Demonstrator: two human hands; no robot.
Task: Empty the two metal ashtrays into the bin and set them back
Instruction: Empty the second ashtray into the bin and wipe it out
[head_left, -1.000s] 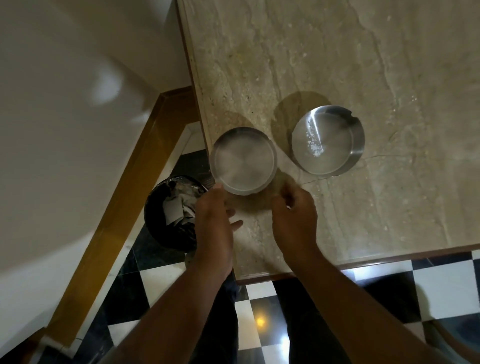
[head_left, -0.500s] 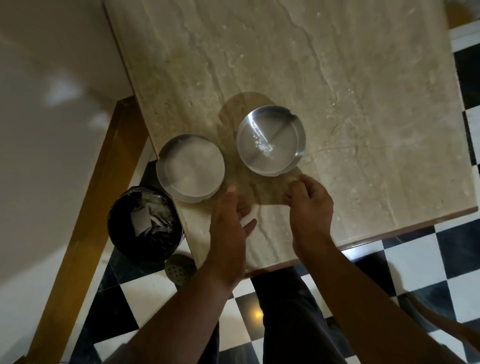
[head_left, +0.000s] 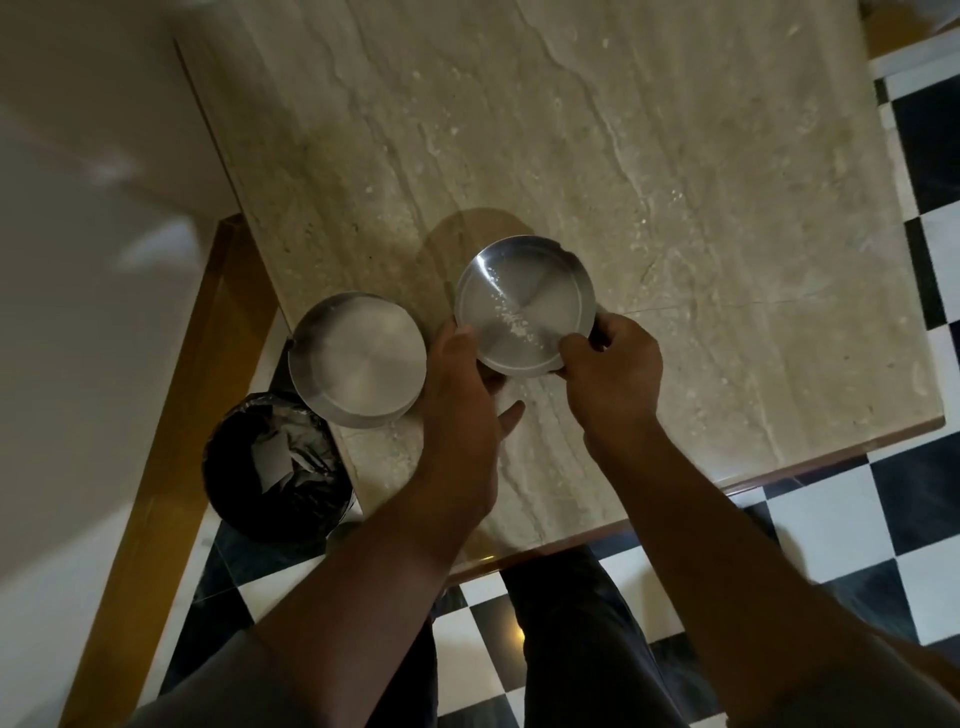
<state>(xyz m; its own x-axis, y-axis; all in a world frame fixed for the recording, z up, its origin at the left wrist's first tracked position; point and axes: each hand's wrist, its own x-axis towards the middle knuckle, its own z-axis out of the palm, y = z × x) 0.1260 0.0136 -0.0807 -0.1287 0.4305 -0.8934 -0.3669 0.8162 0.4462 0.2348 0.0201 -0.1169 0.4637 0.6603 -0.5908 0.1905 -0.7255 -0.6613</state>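
Observation:
Two round metal ashtrays sit on the marble table (head_left: 649, 171). The right ashtray (head_left: 522, 304) holds a streak of pale ash; my left hand (head_left: 460, 384) grips its left rim and my right hand (head_left: 610, 364) grips its near right rim. The left ashtray (head_left: 356, 361) stands free at the table's left edge, its inside bare and dull. Below it on the floor is the bin (head_left: 275, 465), lined with a black bag and holding crumpled pale paper.
A wooden frame (head_left: 171, 457) runs along the white wall at the left, beside the bin. The floor (head_left: 831, 530) is black and white checkered tile. My legs stand against the table's near edge.
Both hands have moved forward from the bare table and closed on the right ashtray's rim. The view has shifted, so the table sits more to the right.

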